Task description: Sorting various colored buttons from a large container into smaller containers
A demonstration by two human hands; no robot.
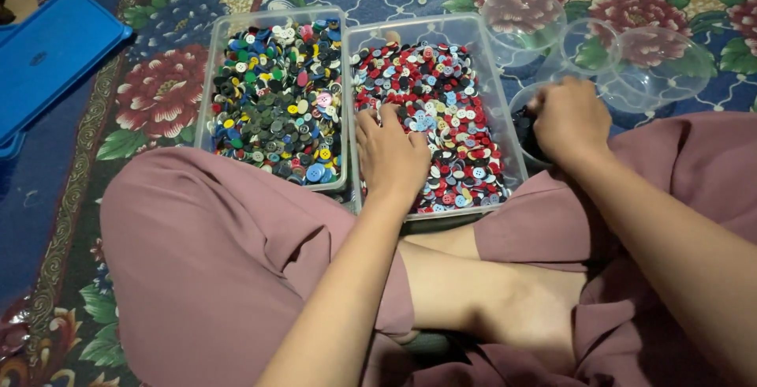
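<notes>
A person sits cross-legged on a floral carpet (158, 95), knees in dusty-pink cloth, both bare hands at work among sewing buttons. The left hand (392, 150) lies palm down, fingers spread and loose, grasping nothing, its fingertips pressed onto the red, black, white and blue buttons (441, 95) that fill a clear tub (489, 79) just ahead of the shins. The right hand (569, 119) is curled over a small clear cup (522, 138) holding dark buttons, just right of that tub; its fingers dip into the cup, and whether they pinch a button cannot be told. Just left of the left hand stands a second clear tub (206, 87), touching the first and heaped with mixed buttons (276, 95) in green, black, yellow and blue. Beyond the right hand sit empty clear cups (522, 14), tipped and overlapping. Far to the left a blue lid (47, 56) rests on the carpet.
</notes>
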